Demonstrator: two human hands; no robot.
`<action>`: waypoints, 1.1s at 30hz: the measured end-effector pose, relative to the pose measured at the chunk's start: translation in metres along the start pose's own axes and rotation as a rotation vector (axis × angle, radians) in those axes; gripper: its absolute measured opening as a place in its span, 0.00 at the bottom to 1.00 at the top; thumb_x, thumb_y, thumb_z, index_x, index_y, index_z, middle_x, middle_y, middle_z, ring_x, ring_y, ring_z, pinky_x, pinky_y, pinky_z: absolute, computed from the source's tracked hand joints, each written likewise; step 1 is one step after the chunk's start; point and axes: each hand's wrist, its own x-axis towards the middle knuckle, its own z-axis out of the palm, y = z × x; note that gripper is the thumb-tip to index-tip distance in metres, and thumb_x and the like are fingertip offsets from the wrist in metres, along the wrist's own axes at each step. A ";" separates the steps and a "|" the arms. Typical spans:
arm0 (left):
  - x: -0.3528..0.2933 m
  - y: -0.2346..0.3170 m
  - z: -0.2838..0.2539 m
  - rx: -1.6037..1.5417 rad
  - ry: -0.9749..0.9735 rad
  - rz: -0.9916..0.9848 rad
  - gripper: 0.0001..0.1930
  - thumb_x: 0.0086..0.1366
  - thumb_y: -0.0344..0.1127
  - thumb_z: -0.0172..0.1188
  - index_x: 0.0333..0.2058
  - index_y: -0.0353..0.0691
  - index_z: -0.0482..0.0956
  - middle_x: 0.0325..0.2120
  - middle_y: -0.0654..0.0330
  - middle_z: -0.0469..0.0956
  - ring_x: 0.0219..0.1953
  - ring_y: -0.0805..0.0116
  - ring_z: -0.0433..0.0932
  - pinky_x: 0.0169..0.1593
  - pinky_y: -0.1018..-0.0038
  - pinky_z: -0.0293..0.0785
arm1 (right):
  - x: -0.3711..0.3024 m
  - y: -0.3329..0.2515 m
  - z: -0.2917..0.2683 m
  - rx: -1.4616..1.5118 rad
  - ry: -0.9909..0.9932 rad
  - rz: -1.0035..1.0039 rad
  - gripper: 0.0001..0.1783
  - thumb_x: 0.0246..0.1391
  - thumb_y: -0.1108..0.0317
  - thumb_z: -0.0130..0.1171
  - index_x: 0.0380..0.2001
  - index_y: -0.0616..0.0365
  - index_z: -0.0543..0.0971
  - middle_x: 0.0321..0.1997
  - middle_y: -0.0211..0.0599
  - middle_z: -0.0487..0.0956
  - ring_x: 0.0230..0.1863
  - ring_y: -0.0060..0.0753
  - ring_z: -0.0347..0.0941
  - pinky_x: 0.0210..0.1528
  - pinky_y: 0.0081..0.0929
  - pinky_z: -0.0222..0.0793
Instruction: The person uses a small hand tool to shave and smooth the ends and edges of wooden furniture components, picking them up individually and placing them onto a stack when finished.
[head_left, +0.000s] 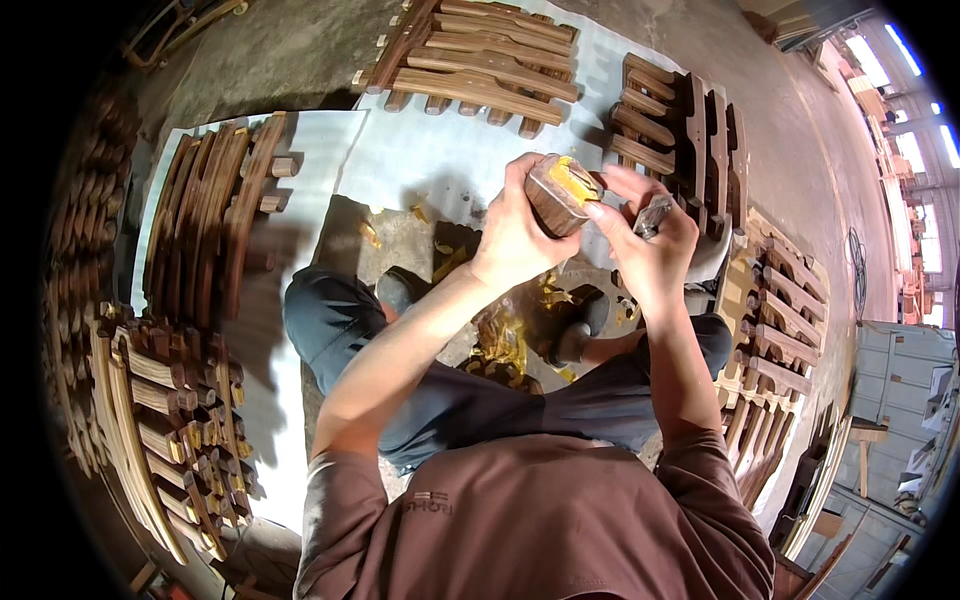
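Observation:
My left hand (512, 236) is closed around a short wooden piece (556, 212) with rounded corners, lifted above my lap. Yellow tape (574, 181) covers part of its upper end and looks partly peeled. My right hand (655, 252) is beside it, the thumb reaching the taped end while the fingers curl loosely. A small dark, shiny object (653, 216) is tucked between the right fingers and palm; its kind does not show clearly.
Yellow scraps (503, 330) litter the floor between my feet. Shaped wooden parts are stacked around me: a far stack (490, 60), a right stack (698, 140), a left stack (205, 215) and a near-left stack (170, 420). White sheeting (425, 150) lies beneath several.

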 end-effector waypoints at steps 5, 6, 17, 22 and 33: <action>0.003 -0.007 -0.025 0.220 -0.134 0.099 0.41 0.45 0.33 0.73 0.57 0.36 0.61 0.43 0.43 0.78 0.45 0.45 0.80 0.48 0.61 0.78 | 0.004 -0.012 -0.001 -0.169 -0.042 -0.219 0.14 0.43 0.74 0.73 0.37 0.59 0.84 0.37 0.37 0.85 0.37 0.31 0.82 0.40 0.23 0.75; 0.004 -0.007 -0.031 0.273 -0.143 0.133 0.40 0.44 0.33 0.72 0.56 0.36 0.61 0.43 0.43 0.77 0.46 0.44 0.80 0.49 0.60 0.78 | 0.003 -0.012 0.000 -0.161 -0.053 -0.139 0.14 0.43 0.73 0.73 0.37 0.60 0.84 0.37 0.37 0.84 0.37 0.31 0.82 0.40 0.24 0.75; 0.015 -0.020 -0.069 0.720 -0.410 0.123 0.38 0.41 0.29 0.71 0.53 0.37 0.64 0.44 0.44 0.75 0.44 0.42 0.78 0.47 0.56 0.78 | 0.009 0.033 0.028 -0.177 -0.186 0.193 0.10 0.49 0.68 0.69 0.30 0.65 0.82 0.23 0.40 0.81 0.23 0.30 0.74 0.30 0.26 0.70; 0.010 -0.023 -0.073 0.752 -0.522 0.006 0.37 0.42 0.33 0.71 0.52 0.36 0.64 0.40 0.43 0.77 0.40 0.44 0.81 0.44 0.57 0.79 | -0.001 0.049 0.043 -0.289 -0.123 -0.096 0.10 0.51 0.70 0.68 0.32 0.66 0.81 0.18 0.32 0.77 0.21 0.18 0.70 0.26 0.24 0.67; 0.006 -0.035 -0.061 0.865 -0.478 0.066 0.31 0.42 0.29 0.69 0.48 0.36 0.67 0.35 0.47 0.78 0.37 0.49 0.82 0.41 0.61 0.80 | -0.004 0.063 0.047 -0.491 -0.050 -0.229 0.09 0.49 0.70 0.70 0.26 0.64 0.79 0.20 0.38 0.78 0.19 0.23 0.71 0.26 0.24 0.69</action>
